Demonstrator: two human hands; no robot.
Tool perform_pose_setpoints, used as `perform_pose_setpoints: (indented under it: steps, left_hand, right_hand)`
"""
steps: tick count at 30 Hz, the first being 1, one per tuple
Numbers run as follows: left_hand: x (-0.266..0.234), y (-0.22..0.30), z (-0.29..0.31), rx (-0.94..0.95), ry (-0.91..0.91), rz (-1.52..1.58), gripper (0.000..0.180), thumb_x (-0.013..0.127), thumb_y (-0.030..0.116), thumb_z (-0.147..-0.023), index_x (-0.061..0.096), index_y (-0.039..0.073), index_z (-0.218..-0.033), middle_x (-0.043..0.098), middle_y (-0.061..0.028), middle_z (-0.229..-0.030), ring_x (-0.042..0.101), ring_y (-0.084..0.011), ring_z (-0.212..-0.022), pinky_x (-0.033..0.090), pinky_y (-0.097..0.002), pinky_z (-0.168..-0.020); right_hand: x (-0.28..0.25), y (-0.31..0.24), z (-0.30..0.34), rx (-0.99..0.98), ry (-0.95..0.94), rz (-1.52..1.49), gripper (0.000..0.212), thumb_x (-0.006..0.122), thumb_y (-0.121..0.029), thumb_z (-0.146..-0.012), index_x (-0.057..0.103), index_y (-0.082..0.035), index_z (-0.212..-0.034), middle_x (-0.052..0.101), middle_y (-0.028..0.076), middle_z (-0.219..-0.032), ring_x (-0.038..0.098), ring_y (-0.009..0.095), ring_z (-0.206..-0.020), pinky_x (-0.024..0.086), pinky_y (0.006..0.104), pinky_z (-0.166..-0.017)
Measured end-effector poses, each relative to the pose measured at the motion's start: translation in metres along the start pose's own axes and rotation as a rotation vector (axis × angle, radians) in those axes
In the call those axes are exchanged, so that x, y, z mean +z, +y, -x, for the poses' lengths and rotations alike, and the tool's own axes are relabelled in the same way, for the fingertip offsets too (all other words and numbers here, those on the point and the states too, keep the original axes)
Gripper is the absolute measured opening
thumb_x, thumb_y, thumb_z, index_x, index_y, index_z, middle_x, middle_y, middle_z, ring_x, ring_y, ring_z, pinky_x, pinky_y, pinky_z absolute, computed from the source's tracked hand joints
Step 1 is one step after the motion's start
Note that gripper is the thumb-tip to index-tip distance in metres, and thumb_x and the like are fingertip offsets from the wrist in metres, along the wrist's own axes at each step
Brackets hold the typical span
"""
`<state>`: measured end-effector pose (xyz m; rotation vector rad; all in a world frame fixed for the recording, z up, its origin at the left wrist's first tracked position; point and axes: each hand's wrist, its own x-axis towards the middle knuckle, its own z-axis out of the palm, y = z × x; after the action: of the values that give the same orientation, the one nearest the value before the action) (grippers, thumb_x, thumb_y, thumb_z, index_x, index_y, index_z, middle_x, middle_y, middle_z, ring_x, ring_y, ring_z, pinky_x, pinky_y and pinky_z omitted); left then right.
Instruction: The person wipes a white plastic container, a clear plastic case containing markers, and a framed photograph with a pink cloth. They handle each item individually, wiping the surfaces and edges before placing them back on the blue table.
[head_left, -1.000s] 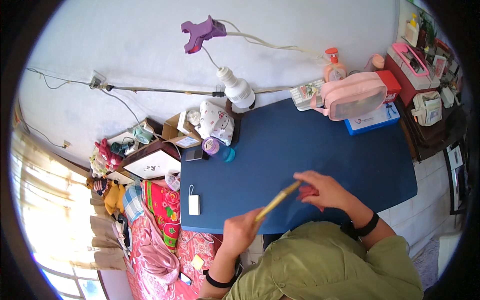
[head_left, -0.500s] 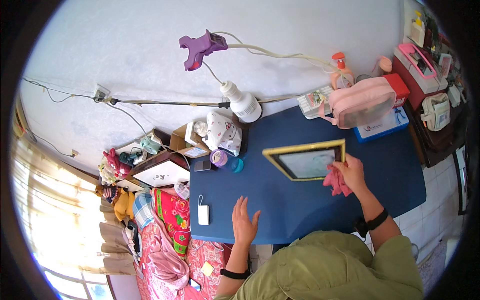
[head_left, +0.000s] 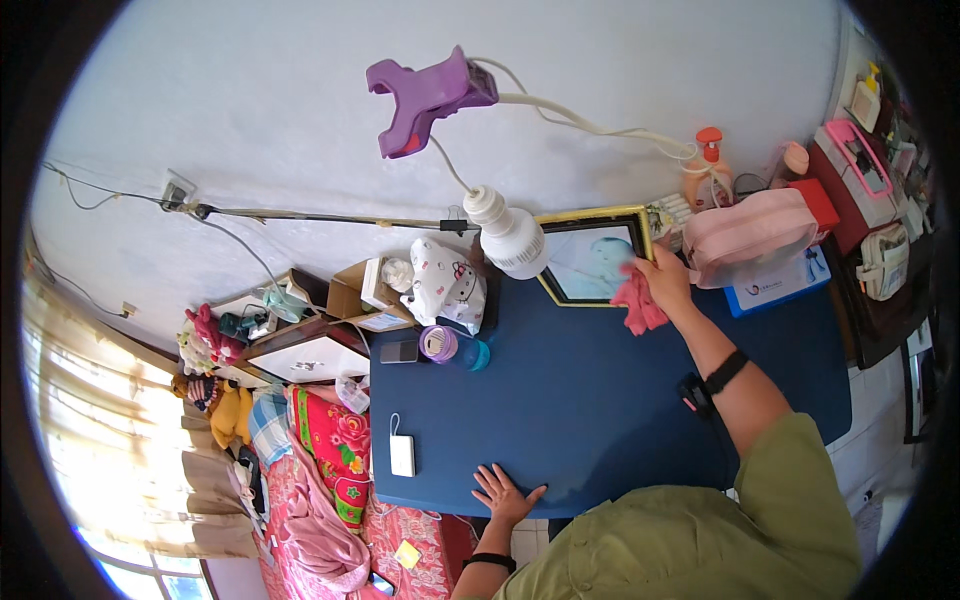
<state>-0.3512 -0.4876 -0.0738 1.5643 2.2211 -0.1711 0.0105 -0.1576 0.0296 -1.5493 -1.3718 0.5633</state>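
Note:
A gold-edged picture frame (head_left: 575,265) is at the back of the blue-covered table (head_left: 570,400), its picture facing me, partly behind the hanging white bulb (head_left: 510,235). My right hand (head_left: 666,280) grips the frame's right side, and a crumpled pink cloth (head_left: 639,306) is bunched in the same hand. Whether the frame's lower edge rests on the table I cannot tell. At the table's near edge my left hand (head_left: 508,497) lies palm down with fingers spread, holding nothing.
A pink clear-sided bag (head_left: 750,235) and a blue box (head_left: 775,285) stand right of the frame. To the left are a white patterned bag (head_left: 447,285), a purple-lidded bottle (head_left: 440,344), a phone (head_left: 399,352) and a white power bank (head_left: 402,455). A purple clamp (head_left: 430,100) hangs above.
My right hand has carried the frame and cloth away from me to the back of the table. My left hand has come down from the air onto the near table edge.

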Motion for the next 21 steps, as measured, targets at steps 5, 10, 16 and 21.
perform_pose_setpoints:
  steps: [5,10,16,21]
  left_hand:
    - [-0.003,-0.001,0.0,-0.006,-0.036,-0.05,0.134,0.059,0.08,-0.064,0.0,-0.011,-0.143,-0.008,-0.034,-0.148,-0.015,-0.0469,-0.138,-0.006,-0.0666,-0.104]
    - [-0.002,-0.003,0.002,0.017,-0.029,-0.016,0.133,0.064,0.075,-0.063,0.001,-0.012,-0.142,-0.007,-0.0365,-0.147,-0.014,-0.0483,-0.137,-0.007,-0.0681,-0.103]
    - [-0.008,-0.001,0.0,0.021,-0.028,-0.013,0.132,0.064,0.074,-0.065,0.001,-0.012,-0.142,-0.007,-0.0366,-0.147,-0.013,-0.0485,-0.138,-0.007,-0.0679,-0.103]
    - [-0.01,0.001,0.0,-0.003,-0.044,-0.05,0.133,0.062,0.076,-0.064,0.001,-0.012,-0.142,-0.008,-0.0356,-0.147,-0.013,-0.0474,-0.138,-0.006,-0.0667,-0.104]
  right_hand:
    - [0.034,0.004,-0.041,0.0,-0.195,-0.153,0.021,0.063,-0.016,-0.086,0.061,0.002,-0.097,0.065,0.011,-0.08,0.059,0.017,-0.072,0.047,0.0303,-0.068]
    - [0.05,0.015,-0.068,0.031,-0.253,-0.323,0.02,0.065,-0.014,-0.086,0.063,0.004,-0.095,0.065,0.008,-0.076,0.058,0.013,-0.069,0.046,0.0292,-0.063]
    - [0.069,0.032,-0.096,0.046,-0.203,-0.171,0.029,0.065,-0.026,-0.085,0.064,0.001,-0.096,0.066,0.013,-0.077,0.062,0.022,-0.072,0.047,0.0346,-0.066]
    - [0.076,0.022,-0.114,-0.013,-0.158,0.144,0.039,0.064,-0.039,-0.084,0.063,-0.002,-0.097,0.066,0.02,-0.086,0.063,0.036,-0.082,0.047,0.0429,-0.071]
